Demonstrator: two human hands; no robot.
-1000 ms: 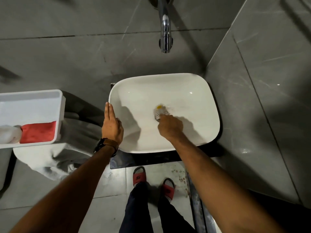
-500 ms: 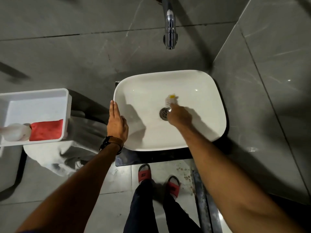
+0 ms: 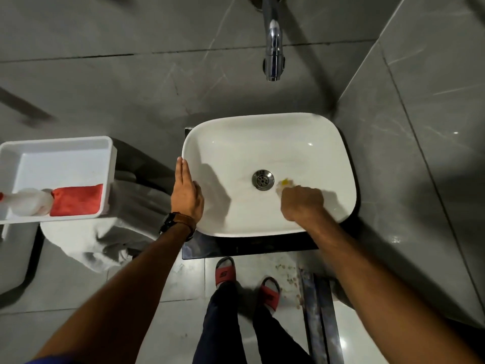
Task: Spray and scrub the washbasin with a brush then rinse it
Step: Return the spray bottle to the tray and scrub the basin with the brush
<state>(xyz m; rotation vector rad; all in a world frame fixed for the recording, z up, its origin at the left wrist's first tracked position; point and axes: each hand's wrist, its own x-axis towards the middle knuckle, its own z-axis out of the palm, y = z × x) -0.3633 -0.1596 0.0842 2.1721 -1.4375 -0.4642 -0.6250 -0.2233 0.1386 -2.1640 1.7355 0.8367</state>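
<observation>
Walls: grey marble-look tiles are enclosing the corner we are inspecting.
Washbasin (image 3: 328, 158): white, sitting under the chrome tap (image 3: 273, 56); we are seeing its drain (image 3: 262, 179) uncovered.
Right hand (image 3: 301, 203): clenching around the brush (image 3: 284, 183), whose yellow tip is blurring just right of the drain.
Left hand (image 3: 185, 194): lying flat, fingers released, pressing on the basin's left rim.
Tray (image 3: 111, 164): sitting well left, holding a red cloth (image 3: 76, 200) and a white bottle (image 3: 32, 201).
</observation>
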